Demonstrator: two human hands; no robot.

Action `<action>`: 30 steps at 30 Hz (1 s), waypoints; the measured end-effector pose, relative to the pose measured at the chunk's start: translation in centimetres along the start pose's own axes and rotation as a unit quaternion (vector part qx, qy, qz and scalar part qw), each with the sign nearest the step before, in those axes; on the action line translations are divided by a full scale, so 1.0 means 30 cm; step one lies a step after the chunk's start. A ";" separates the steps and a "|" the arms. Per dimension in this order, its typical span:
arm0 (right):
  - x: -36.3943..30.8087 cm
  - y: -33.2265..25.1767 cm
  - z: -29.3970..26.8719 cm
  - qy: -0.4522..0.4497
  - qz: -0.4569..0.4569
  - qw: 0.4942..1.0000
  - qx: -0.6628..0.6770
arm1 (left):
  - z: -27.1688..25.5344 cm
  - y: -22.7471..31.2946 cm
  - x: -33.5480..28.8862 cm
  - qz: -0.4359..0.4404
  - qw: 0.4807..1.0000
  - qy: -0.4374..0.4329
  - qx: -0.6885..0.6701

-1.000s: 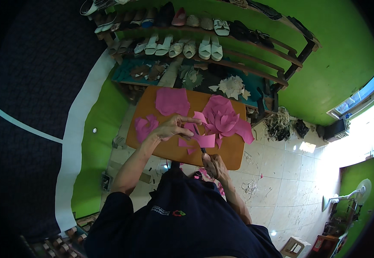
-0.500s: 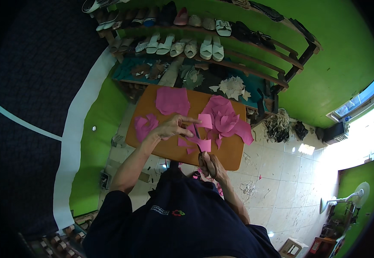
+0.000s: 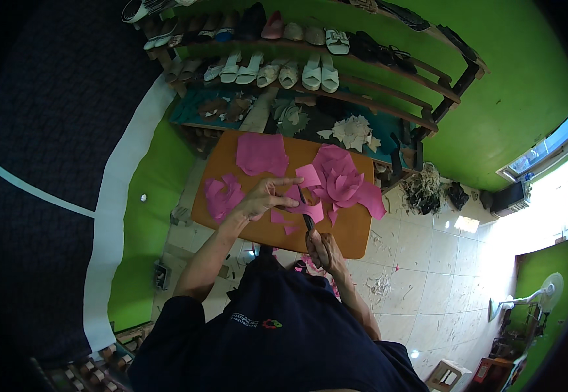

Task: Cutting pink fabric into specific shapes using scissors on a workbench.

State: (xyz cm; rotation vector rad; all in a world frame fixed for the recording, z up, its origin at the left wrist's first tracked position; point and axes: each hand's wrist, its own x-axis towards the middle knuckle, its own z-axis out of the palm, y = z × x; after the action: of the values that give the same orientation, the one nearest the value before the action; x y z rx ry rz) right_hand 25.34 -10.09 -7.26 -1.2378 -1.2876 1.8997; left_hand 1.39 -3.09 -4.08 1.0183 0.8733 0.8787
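Note:
My left hand [image 3: 259, 200] pinches a pink sheet piece [image 3: 312, 210] between thumb and fingers above the table. In my right hand [image 3: 322, 251] is a pair of dark scissors [image 3: 308, 220], its fingers wrapped round the handles. The blades point away from me and lie at the pink piece, part of which curves round past their tips. How far apart the blades are is hard to see. Right beside the piece lies a heap of pink cut sheets [image 3: 340, 181]. A larger pink sheet [image 3: 261, 154] and a curved pink scrap [image 3: 222, 198] rest farther left.
The orange-brown table [image 3: 352, 240] has rounded corners. Behind it, a wooden rack [image 3: 388, 68] carries several pairs of shoes, with pale scraps [image 3: 353, 132] on its low shelf. Bundled strips [image 3: 423, 191] and loose trimmings [image 3: 380, 284] lie on the tiled floor. A white fan [image 3: 548, 292] stands right.
The pink piece has turned slightly, and its far part has shifted left. My right hand and the scissors have moved a little to the right. My left hand keeps its pinch.

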 end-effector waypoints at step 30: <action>0.010 0.008 -0.005 0.001 -0.014 0.999 -0.044 | 0.022 -0.055 0.000 0.031 0.998 0.058 0.006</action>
State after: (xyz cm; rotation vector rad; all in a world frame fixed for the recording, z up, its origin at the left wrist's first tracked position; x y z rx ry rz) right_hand 25.35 -9.87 -7.62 -1.2584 -1.3933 1.8407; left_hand 2.29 -3.77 -5.46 1.0177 0.9499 0.9943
